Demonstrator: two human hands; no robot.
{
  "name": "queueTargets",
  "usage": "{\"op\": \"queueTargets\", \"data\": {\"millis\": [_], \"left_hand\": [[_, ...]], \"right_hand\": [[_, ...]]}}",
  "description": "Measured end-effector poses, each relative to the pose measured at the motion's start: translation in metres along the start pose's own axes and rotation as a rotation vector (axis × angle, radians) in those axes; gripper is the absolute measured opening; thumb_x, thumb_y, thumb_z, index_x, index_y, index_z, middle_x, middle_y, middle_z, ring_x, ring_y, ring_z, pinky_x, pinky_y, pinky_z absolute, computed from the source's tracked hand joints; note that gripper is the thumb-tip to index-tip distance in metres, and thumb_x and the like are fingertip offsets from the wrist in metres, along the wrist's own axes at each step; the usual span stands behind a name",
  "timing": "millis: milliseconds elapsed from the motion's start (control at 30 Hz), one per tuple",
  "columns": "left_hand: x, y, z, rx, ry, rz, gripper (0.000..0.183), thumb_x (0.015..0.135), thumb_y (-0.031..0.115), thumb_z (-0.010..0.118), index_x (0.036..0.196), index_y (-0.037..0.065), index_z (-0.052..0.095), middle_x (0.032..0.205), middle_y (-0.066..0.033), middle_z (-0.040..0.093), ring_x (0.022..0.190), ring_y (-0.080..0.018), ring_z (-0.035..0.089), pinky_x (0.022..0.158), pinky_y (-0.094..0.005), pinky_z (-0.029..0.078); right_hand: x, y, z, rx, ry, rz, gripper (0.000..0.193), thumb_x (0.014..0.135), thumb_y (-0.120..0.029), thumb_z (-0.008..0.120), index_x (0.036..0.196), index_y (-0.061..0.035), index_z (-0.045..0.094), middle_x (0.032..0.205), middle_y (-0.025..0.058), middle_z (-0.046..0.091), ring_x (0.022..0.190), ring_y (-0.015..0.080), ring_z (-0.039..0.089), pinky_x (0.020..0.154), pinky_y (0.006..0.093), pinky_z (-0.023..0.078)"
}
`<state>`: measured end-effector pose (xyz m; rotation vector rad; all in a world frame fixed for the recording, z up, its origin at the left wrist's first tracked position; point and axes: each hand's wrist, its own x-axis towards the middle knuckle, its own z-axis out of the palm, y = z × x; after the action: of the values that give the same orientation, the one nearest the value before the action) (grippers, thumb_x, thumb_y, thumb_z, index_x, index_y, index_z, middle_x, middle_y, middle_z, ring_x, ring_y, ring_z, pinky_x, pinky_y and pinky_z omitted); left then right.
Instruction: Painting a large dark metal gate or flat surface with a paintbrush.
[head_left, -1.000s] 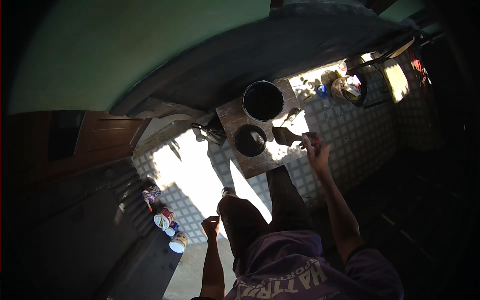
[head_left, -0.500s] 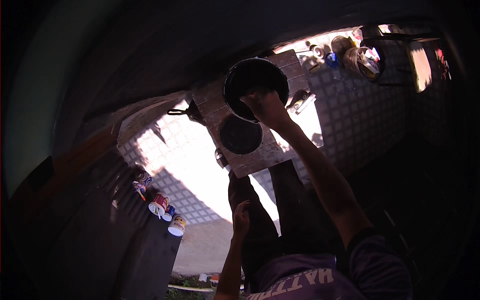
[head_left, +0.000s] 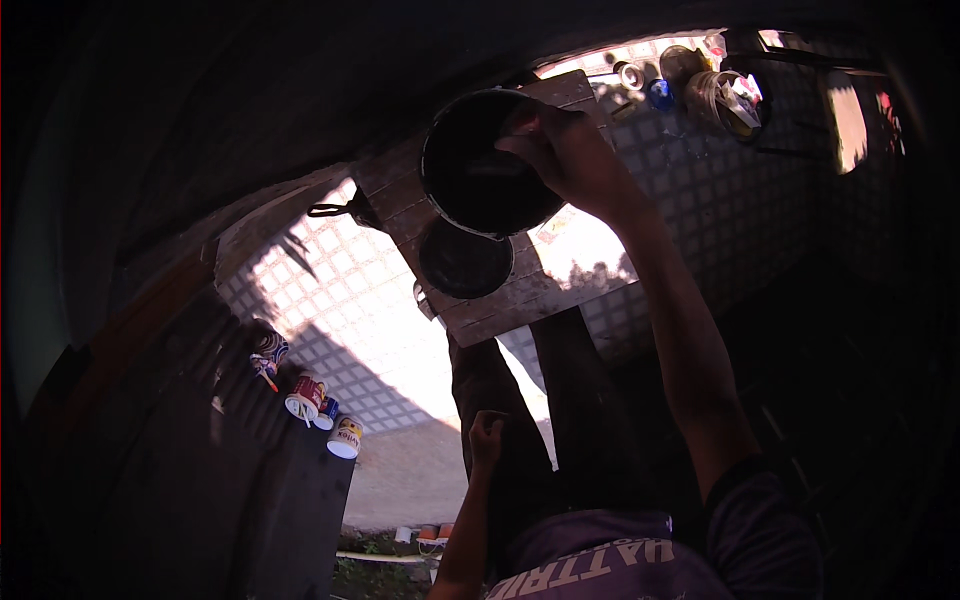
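Note:
A large black bucket (head_left: 450,190) stands on a worn wooden plank stool (head_left: 500,315). My right hand (head_left: 572,165) reaches over its right side, with the thumb pointing inward and the fingers closed. What those fingers hold, if anything, is lost in the dark inside, as are the contents. On the near side of the bucket sits a smaller, round, dark dish or lid (head_left: 467,262). My left hand (head_left: 487,437) rests by my left thigh, its fingers curled in with nothing visible in them.
Several paint tubs (head_left: 345,437) stand on a dark surface at the left. A filled basket (head_left: 728,100) and a blue container (head_left: 660,94) are on the tiled floor at the far right. A dark handled object (head_left: 362,210) juts out at the stool's left edge.
My right hand has moved away and to the right, from over the bucket's near side toward its far right rim. The view has shifted slightly. My left hand stays by the thigh.

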<state>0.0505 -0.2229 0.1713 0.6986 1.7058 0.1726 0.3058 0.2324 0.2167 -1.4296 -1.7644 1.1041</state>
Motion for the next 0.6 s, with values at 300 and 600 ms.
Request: {"op": "queueTargets", "data": {"millis": [300, 600], "left_hand": [[0.003, -0.006, 0.005, -0.062, 0.018, 0.012, 0.021, 0.085, 0.008, 0.061, 0.104, 0.001, 0.060, 0.093, -0.0144, 0.068, 0.093, -0.0258, 0.066, 0.082, -0.0340, 0.051], [-0.001, 0.004, 0.010, -0.051, 0.020, 0.054, 0.023, 0.085, 0.006, 0.060, 0.108, 0.001, 0.059, 0.096, -0.0129, 0.068, 0.094, -0.0245, 0.066, 0.083, -0.0342, 0.051]], "right_hand": [[-0.005, -0.018, -0.008, 0.047, -0.254, 0.113, 0.027, 0.093, -0.023, 0.063, 0.110, -0.0025, 0.058, 0.080, 0.0084, 0.065, 0.074, 0.0168, 0.066, 0.066, 0.0317, 0.053], [-0.007, 0.022, 0.035, -0.077, -0.069, -0.119, 0.026, 0.091, -0.024, 0.065, 0.098, 0.0006, 0.059, 0.083, 0.0188, 0.066, 0.079, 0.0380, 0.066, 0.070, 0.0416, 0.053]]}}
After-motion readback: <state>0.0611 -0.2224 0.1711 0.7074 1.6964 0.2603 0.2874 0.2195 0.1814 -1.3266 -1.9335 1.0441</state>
